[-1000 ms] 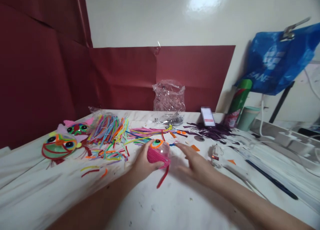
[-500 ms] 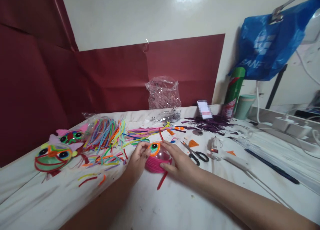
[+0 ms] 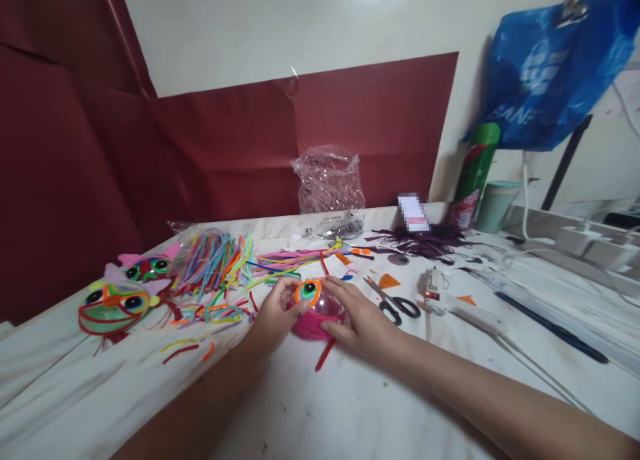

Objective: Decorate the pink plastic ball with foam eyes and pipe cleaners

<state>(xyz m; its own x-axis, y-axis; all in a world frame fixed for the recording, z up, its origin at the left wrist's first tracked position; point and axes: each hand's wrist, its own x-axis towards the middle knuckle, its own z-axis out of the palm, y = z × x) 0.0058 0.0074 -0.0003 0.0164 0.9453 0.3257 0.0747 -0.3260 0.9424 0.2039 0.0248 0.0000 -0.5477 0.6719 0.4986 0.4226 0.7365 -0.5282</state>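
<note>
Both my hands are around a clear plastic dome (image 3: 329,306) whose lower part is covered in bright pink pipe cleaner strands. On its upper left sits an eye (image 3: 310,289) with a black pupil, a green inner ring and an orange rim. My left hand (image 3: 280,313) grips the left side, its thumb against the eye's lower edge. Curved over the right side is my right hand (image 3: 363,320), thumb on the pink strands. A red pipe cleaner (image 3: 325,355) pokes out below the dome. Black-handled scissors (image 3: 395,303) lie just right of it.
Two finished-looking pipe cleaner faces (image 3: 113,310) stand at the left, near a bundle of colourful pipe cleaners (image 3: 213,257). A glue gun (image 3: 470,313) with its cord lies at the right. Purple strands (image 3: 425,242) and a green cup (image 3: 499,207) are behind.
My left thumb has come down onto the eye's lower edge. Both hands keep hold of the dome in nearly the same place; the camera view has shifted slightly.
</note>
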